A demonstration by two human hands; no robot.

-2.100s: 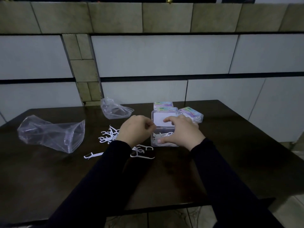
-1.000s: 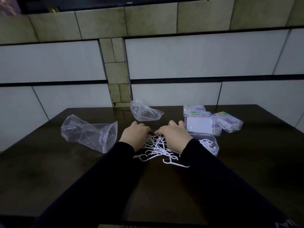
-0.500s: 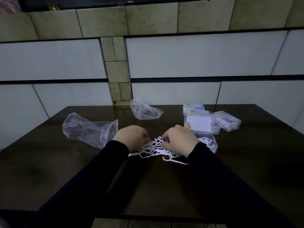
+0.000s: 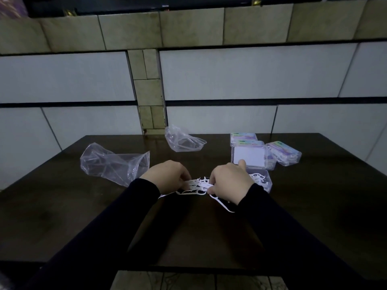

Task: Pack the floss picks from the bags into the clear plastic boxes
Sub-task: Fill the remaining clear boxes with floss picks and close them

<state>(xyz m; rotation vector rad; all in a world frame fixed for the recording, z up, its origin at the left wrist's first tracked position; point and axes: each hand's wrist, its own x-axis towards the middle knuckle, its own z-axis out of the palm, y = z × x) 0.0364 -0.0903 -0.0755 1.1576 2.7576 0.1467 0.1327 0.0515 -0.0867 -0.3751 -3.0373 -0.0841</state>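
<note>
A loose pile of white floss picks (image 4: 198,185) is gathered on the dark table (image 4: 62,216), roughly midway between its left and right edges and nearer the far edge than the near one. The pile is held from both sides: the fingers of the left hand (image 4: 167,176) are curled round its left end, and those of the right hand (image 4: 229,183) are curled round its right end. One single pick (image 4: 223,205) is left lying just nearer than the right hand, partly under the wrist.

Just beside the right hand, toward the right edge, an open clear plastic box (image 4: 262,180) is seen with a few picks inside. Its raised lid (image 4: 250,158), white-faced from this angle, stands behind it, and the tip of a right-hand finger is seen against the lid's lower edge. Three closed boxes with coloured labels (image 4: 283,154) are grouped behind and to the right of the lid, toward the far right corner; whether they touch each other cannot be told.

A large crumpled clear bag (image 4: 113,164) lies toward the left edge, near the left hand. A smaller clear bag (image 4: 183,141) lies by the far edge, close to the tiled wall (image 4: 230,76). Both forearms are covered by dark sleeves (image 4: 125,216).
</note>
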